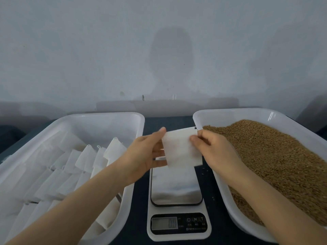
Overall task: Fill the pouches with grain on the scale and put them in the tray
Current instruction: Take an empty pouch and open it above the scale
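White pouch (182,149) pinched by my left hand (143,156) and right hand (210,147) | scale (177,188) at 6 o'clock | grain (274,156) at 3 o'clock, nearer right hand

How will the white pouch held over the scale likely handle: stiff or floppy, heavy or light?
Probably floppy: the pouch is thin white fabric, pinched at both sides by the left hand and right hand. Likely very light: it looks flat and empty.

Digits on scale (177,188) blurred, illegible; its far end hidden behind pouch (180,149). Frame edge cuts left tray (99,117) at left, grain tray (230,112) at right
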### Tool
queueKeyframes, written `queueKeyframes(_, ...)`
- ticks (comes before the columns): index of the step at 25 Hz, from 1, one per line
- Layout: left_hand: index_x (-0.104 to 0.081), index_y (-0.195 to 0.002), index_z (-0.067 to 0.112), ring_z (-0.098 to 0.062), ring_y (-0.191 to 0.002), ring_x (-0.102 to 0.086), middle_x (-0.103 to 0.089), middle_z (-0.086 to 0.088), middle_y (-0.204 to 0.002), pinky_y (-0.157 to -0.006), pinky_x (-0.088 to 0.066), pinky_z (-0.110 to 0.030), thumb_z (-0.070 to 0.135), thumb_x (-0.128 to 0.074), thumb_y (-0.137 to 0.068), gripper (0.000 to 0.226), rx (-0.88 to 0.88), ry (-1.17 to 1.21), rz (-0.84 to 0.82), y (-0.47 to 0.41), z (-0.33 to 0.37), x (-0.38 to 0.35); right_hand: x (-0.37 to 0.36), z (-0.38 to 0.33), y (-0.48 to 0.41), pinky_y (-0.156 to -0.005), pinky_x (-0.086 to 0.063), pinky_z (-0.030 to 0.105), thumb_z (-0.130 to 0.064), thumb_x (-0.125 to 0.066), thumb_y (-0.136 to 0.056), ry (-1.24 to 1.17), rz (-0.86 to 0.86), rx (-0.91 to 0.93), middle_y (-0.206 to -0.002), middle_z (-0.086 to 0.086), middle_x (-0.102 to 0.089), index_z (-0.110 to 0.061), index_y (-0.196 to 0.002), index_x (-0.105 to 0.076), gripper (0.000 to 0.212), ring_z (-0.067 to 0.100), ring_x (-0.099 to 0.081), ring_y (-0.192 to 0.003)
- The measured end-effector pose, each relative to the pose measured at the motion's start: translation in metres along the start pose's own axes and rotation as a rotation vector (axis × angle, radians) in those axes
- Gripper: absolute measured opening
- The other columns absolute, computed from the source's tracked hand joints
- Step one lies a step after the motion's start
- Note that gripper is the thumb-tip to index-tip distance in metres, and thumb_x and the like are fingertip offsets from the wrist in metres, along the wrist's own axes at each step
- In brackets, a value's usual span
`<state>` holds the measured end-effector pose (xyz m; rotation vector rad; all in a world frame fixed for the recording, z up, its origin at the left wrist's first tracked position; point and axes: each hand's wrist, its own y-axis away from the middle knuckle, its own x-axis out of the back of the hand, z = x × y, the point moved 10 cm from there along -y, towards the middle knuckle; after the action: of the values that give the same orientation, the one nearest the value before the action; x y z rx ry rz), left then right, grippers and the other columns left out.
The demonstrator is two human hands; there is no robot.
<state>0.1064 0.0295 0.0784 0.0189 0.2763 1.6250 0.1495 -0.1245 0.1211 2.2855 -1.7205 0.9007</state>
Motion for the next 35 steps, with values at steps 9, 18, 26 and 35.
queueKeyframes(9,-0.079,-0.083,0.022,-0.004,-0.068,-0.066,-0.073,0.005,-0.077,-0.063,-0.052,-0.016,0.025,-0.070,-0.085,0.009,-0.094,-0.380,0.021,0.004,0.005,0.005,-0.009,-0.017,0.007,-0.055,-0.033,0.013,-0.023,-0.043,-0.099,0.412,0.007,0.137,-0.057,-0.010,-0.040,-0.015,-0.076,-0.048,0.025,0.000,-0.043,-0.054)
queueKeyframes(18,-0.076,-0.084,0.014,-0.011,-0.073,-0.069,-0.074,-0.005,-0.085,-0.064,-0.054,-0.022,0.021,-0.071,-0.085,0.009,0.025,-0.266,-0.014,0.004,-0.012,0.002,0.012,-0.028,0.012,-0.070,-0.037,0.010,-0.017,-0.065,-0.086,0.237,0.269,0.260,-0.091,-0.008,-0.050,-0.018,-0.090,-0.057,0.009,0.005,-0.049,-0.079)
queueKeyframes(26,-0.071,-0.090,0.015,-0.010,-0.073,-0.066,-0.072,-0.003,-0.088,-0.067,-0.051,-0.024,0.026,-0.066,-0.087,0.012,0.007,-0.114,0.052,0.003,-0.010,0.008,0.007,-0.047,0.022,-0.066,-0.038,0.004,-0.015,-0.066,-0.087,0.220,0.237,0.410,-0.082,-0.005,-0.061,-0.013,-0.085,-0.069,0.005,0.000,-0.054,-0.078)
queueKeyframes(35,-0.074,-0.087,0.018,-0.002,-0.066,-0.059,-0.071,0.004,-0.079,-0.062,-0.046,-0.015,0.033,-0.069,-0.081,0.017,-0.044,-0.267,0.047,0.003,-0.010,-0.001,-0.027,-0.027,0.014,-0.063,-0.051,0.012,-0.033,-0.054,-0.091,0.073,-0.075,0.224,-0.084,-0.005,-0.071,-0.015,-0.103,-0.071,0.027,0.003,-0.065,-0.067)
